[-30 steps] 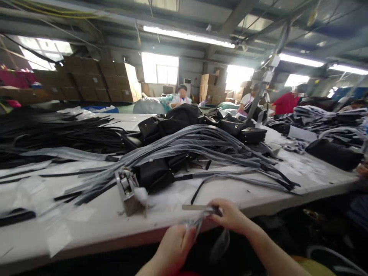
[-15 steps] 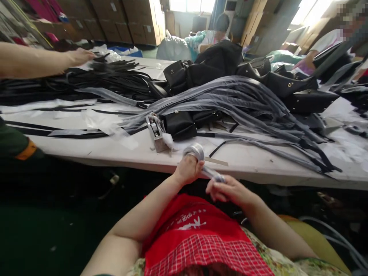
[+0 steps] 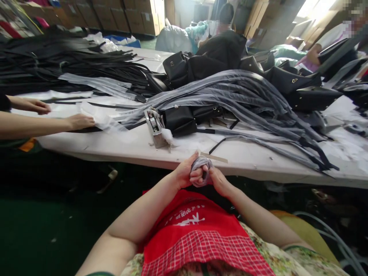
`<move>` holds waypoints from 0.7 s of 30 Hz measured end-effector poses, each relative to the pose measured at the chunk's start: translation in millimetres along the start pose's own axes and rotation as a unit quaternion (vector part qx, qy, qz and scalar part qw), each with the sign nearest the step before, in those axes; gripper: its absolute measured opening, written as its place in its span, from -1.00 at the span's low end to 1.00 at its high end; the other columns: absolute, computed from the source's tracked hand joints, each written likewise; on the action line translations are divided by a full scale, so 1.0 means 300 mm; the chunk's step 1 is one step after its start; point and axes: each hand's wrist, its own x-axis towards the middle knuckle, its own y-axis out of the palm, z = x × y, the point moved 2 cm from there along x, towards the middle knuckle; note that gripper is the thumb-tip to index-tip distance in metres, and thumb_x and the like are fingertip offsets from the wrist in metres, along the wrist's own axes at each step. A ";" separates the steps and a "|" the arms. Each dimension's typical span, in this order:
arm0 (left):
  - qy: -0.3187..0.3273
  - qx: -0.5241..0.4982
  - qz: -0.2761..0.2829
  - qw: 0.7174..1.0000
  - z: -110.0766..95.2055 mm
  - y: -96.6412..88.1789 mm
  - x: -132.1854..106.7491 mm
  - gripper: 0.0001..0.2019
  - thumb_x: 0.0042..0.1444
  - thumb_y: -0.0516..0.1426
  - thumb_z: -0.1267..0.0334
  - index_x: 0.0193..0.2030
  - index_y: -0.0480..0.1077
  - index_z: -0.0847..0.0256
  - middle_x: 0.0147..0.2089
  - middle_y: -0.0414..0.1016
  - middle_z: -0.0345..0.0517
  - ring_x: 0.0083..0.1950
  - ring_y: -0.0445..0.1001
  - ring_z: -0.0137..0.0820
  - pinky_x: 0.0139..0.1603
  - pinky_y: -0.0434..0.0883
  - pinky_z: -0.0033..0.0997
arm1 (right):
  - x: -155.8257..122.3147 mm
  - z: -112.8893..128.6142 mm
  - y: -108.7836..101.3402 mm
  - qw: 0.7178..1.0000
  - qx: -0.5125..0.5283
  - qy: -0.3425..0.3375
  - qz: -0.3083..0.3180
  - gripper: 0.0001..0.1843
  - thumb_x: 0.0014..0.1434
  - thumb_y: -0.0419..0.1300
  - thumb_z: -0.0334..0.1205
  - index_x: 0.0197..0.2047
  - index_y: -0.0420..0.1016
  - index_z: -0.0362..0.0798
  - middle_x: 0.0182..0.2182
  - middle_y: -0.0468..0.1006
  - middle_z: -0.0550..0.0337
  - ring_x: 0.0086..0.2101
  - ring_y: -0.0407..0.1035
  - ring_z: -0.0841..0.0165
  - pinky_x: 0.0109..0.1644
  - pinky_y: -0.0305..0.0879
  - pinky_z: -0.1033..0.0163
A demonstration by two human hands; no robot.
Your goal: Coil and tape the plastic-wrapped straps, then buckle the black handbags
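Observation:
A grey roll of plastic-wrapped strap [image 3: 200, 163] is held in front of my red apron, just off the table's front edge. My left hand [image 3: 186, 172] is closed round its left side, with fingers curled through the coil. From the right, my right hand [image 3: 217, 180] closes on the same coil; some of its fingers are hidden. Beyond my hands stands a metal tape dispenser [image 3: 155, 128] on the white table [image 3: 132, 147]. A thin flat strip [image 3: 214, 157] lies by the table edge.
Long plastic-sleeved straps [image 3: 230, 90] arch across the table over black bags [image 3: 179, 122]. A heap of black straps [image 3: 71, 57] lies at the left. A co-worker's hands [image 3: 82, 121] handle a strap at the left edge. Another person [image 3: 225, 19] is behind the bags.
The strap's loose tail, stretched to my right hand before, is now gathered at the coil, and my hands have come together. The co-worker's arm has moved from the strap heap down to the near table.

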 end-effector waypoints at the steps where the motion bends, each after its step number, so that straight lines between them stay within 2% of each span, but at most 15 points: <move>1: 0.024 -0.032 -0.008 0.999 0.010 0.000 0.001 -0.27 0.31 -0.29 -0.20 -0.41 0.47 0.32 -0.83 -0.02 -0.42 -0.82 -0.03 -0.60 -0.49 0.37 -0.47 | 0.006 -0.001 0.013 0.999 0.035 0.003 -0.024 -0.27 0.31 -0.34 0.30 0.03 0.35 -0.10 -0.18 0.54 0.00 -0.18 0.42 0.20 -0.08 0.36 0.13; 3: 0.063 -0.063 -0.034 0.995 0.035 -0.009 -0.001 -0.32 0.30 -0.23 -0.21 -0.39 0.46 0.30 -0.79 0.04 -0.39 -0.77 0.06 -0.59 -0.41 0.41 -0.45 | 0.017 0.010 0.007 0.997 0.058 0.007 -0.051 -0.27 0.27 -0.24 0.35 -0.08 0.40 -0.11 -0.24 0.54 0.02 -0.25 0.42 0.22 -0.15 0.36 0.16; 4: 0.078 -0.049 -0.055 0.994 0.049 -0.019 -0.004 -0.35 0.27 -0.17 -0.23 -0.39 0.45 0.30 -0.75 0.12 -0.35 -0.72 0.16 -0.57 -0.38 0.42 -0.42 | 0.021 0.020 -0.009 0.998 0.056 0.009 -0.029 -0.29 0.27 -0.21 0.35 -0.12 0.42 -0.11 -0.27 0.54 0.04 -0.28 0.41 0.24 -0.17 0.35 0.18; 6: 0.110 0.050 -0.126 0.985 0.073 -0.047 -0.017 -0.42 0.19 -0.02 -0.25 -0.35 0.45 0.32 -0.62 0.35 -0.22 -0.56 0.36 -0.46 -0.29 0.44 -0.35 | 0.020 0.044 -0.050 0.998 0.027 0.002 0.060 -0.36 0.28 -0.13 0.30 -0.16 0.46 -0.11 -0.30 0.54 0.09 -0.31 0.40 0.28 -0.19 0.33 0.23; 7: 0.129 0.129 -0.167 0.969 0.084 -0.060 -0.025 -0.45 0.16 0.05 -0.23 -0.28 0.45 0.33 -0.50 0.46 -0.13 -0.44 0.44 -0.39 -0.23 0.45 -0.31 | 0.015 0.054 -0.069 0.994 -0.003 -0.003 0.113 -0.41 0.28 -0.07 0.26 -0.15 0.47 -0.11 -0.30 0.55 0.11 -0.31 0.39 0.30 -0.18 0.32 0.25; 9: 0.161 0.305 -0.216 0.913 0.107 -0.073 -0.044 -0.51 0.13 0.14 -0.13 -0.05 0.43 0.30 -0.22 0.56 -0.02 -0.20 0.51 -0.27 -0.07 0.43 -0.25 | 0.000 0.060 -0.091 0.978 -0.088 -0.005 0.188 -0.51 0.26 0.04 0.17 -0.17 0.50 -0.11 -0.32 0.56 0.14 -0.34 0.39 0.33 -0.21 0.28 0.27; 11: 0.163 0.447 -0.213 0.853 0.140 -0.065 -0.060 -0.54 0.17 0.14 0.00 0.12 0.36 0.22 -0.01 0.54 0.02 -0.02 0.49 -0.22 0.08 0.37 -0.21 | -0.013 0.048 -0.087 0.961 -0.155 -0.001 0.230 -0.58 0.24 0.10 0.10 -0.25 0.53 -0.11 -0.37 0.56 0.15 -0.39 0.37 0.35 -0.25 0.26 0.29; 13: 0.156 0.518 -0.193 0.819 0.176 -0.049 -0.075 -0.62 0.24 0.06 0.09 0.15 0.35 0.16 0.07 0.51 0.00 0.05 0.47 -0.23 0.14 0.33 -0.21 | -0.014 0.020 -0.075 0.954 -0.163 -0.001 0.251 -0.60 0.23 0.12 0.07 -0.28 0.55 -0.11 -0.39 0.55 0.17 -0.41 0.38 0.35 -0.28 0.26 0.29; 15: 0.163 0.530 -0.194 0.809 0.203 -0.038 -0.092 -0.68 0.29 -0.01 0.14 0.09 0.41 0.13 0.05 0.53 -0.05 0.05 0.47 -0.27 0.14 0.34 -0.26 | 0.004 -0.022 -0.085 0.964 -0.151 -0.006 0.217 -0.61 0.25 0.11 0.05 -0.20 0.56 -0.09 -0.35 0.56 0.16 -0.35 0.40 0.34 -0.23 0.29 0.29; 17: 0.166 0.520 -0.199 0.814 0.217 -0.038 -0.106 -0.69 0.30 -0.03 0.14 -0.01 0.48 0.14 -0.02 0.56 -0.07 0.01 0.49 -0.28 0.11 0.36 -0.30 | 0.039 -0.077 -0.128 0.976 -0.203 -0.008 0.085 -0.64 0.27 0.11 0.00 -0.10 0.55 -0.09 -0.24 0.55 0.09 -0.23 0.40 0.28 -0.10 0.30 0.23; 19: 0.154 0.507 -0.205 0.823 0.220 -0.047 -0.115 -0.68 0.30 -0.01 0.12 -0.11 0.52 0.18 -0.11 0.58 -0.05 -0.04 0.50 -0.28 0.03 0.40 -0.33 | 0.075 -0.142 -0.183 0.948 -0.310 0.000 -0.063 -0.66 0.26 0.13 -0.08 -0.02 0.53 -0.09 -0.14 0.51 -0.01 -0.11 0.35 0.20 0.03 0.26 0.13; 20: 0.141 0.496 -0.205 0.832 0.220 -0.053 -0.117 -0.67 0.29 -0.01 0.09 -0.13 0.52 0.20 -0.14 0.58 -0.05 -0.09 0.51 -0.29 -0.04 0.43 -0.36 | 0.092 -0.174 -0.204 0.926 -0.362 0.006 -0.110 -0.67 0.25 0.14 -0.11 0.00 0.52 -0.10 -0.12 0.49 -0.05 -0.08 0.32 0.16 0.06 0.24 0.10; 21: 0.123 0.481 -0.202 0.844 0.220 -0.060 -0.117 -0.66 0.28 -0.01 0.07 -0.14 0.52 0.21 -0.17 0.58 -0.05 -0.16 0.53 -0.30 -0.15 0.45 -0.39 | 0.107 -0.205 -0.217 0.906 -0.402 0.006 -0.130 -0.68 0.26 0.13 -0.14 0.01 0.52 -0.10 -0.12 0.48 -0.07 -0.06 0.30 0.14 0.08 0.22 0.09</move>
